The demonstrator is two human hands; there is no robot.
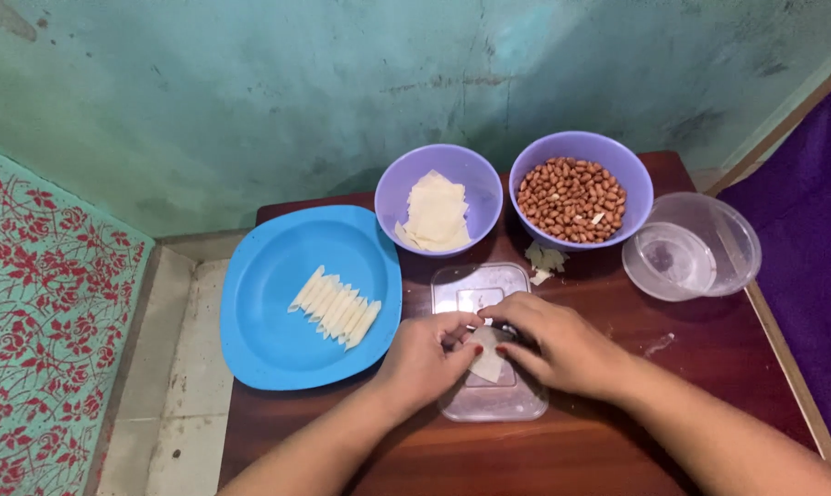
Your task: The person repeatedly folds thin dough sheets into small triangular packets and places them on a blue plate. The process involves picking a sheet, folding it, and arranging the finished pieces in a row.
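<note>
My left hand (425,356) and my right hand (555,344) meet over a clear plastic lid (475,292) on the wooden table (581,450). Both pinch a small pale dough wrapper (487,364) between the fingertips. A blue plate (278,340) to the left carries a row of several rolled wrappers (336,307). Behind the lid, a purple bowl (400,180) holds a stack of flat wrappers (437,211). A second purple bowl (634,184) holds peanuts (572,198).
A clear plastic container (723,248) with a little liquid stands at the right. Scraps of wrapper (544,260) lie by the peanut bowl. A teal wall is behind, a patterned mat (39,303) on the left, purple cloth (801,230) on the right.
</note>
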